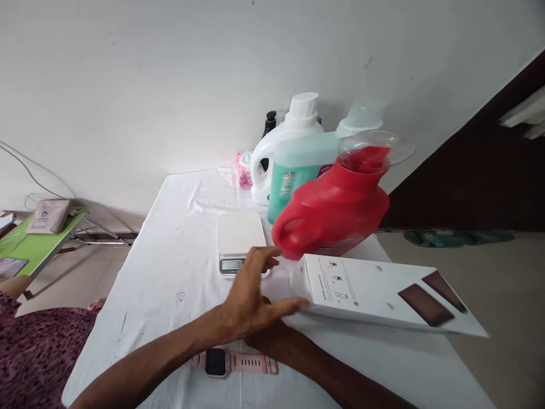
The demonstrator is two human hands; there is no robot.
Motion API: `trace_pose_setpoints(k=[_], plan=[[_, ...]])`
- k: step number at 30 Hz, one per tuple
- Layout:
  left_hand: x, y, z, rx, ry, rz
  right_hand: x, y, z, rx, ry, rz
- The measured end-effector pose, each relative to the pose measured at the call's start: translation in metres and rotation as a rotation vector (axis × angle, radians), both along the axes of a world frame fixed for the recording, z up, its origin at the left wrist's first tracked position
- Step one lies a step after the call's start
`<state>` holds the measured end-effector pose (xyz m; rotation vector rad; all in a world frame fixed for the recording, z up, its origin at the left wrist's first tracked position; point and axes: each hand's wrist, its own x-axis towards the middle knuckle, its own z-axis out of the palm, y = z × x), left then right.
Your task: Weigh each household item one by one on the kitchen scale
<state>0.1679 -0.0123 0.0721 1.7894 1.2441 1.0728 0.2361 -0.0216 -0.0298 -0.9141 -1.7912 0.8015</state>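
Observation:
My left hand (254,292) reaches across the white table (179,267) with its fingers spread, just in front of a small white kitchen scale (240,236). Its thumb touches the near left end of a long flat white box (366,292) with two brown strips pictured on it. My right forearm comes in from the lower right, and my right hand (272,339) is mostly hidden under the left one, so its grip cannot be seen. A pink smartwatch (232,362) lies on the table beneath my arms.
Behind the box stand a red detergent jug (336,210), a teal bottle (298,170), a white jug (276,153) and a pink packet (244,169). A low green table (38,244) stands at left. Sandals (430,237) lie on the floor at right.

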Motion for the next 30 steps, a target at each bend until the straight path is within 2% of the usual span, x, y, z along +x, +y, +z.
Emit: trace_pose_setpoints(k=[2,5,8,12,14,16,21,25,27,30], plan=[[-0.029,0.008,0.004,0.052,-0.007,0.114,0.010,-0.001,0.000,0.024,-0.088,0.204],[-0.074,0.036,-0.002,0.045,-0.029,0.306,0.021,-0.004,0.000,0.005,-0.222,0.354],[-0.110,0.069,-0.026,-0.052,-0.095,0.386,0.022,-0.004,0.000,-0.032,-0.264,0.375],[-0.133,0.097,-0.061,-0.109,-0.191,0.351,0.019,-0.001,0.002,-0.138,-0.183,0.371],[-0.137,0.105,-0.069,-0.105,-0.209,0.331,0.020,0.000,0.004,-0.216,-0.150,0.357],[-0.139,0.116,-0.070,-0.108,-0.218,0.303,0.021,0.002,0.007,-0.274,-0.135,0.355],[-0.136,0.171,-0.057,-0.060,-0.141,0.287,0.023,0.002,0.009,-0.307,-0.148,0.374],[-0.114,0.210,-0.045,-0.054,-0.129,0.271,0.023,0.003,0.008,-0.313,-0.144,0.367],[-0.097,0.213,-0.041,-0.029,-0.141,0.274,0.023,0.003,0.008,-0.315,-0.134,0.363],[-0.074,0.201,-0.033,0.035,-0.134,0.238,0.023,0.002,0.008,-0.313,-0.125,0.353]])
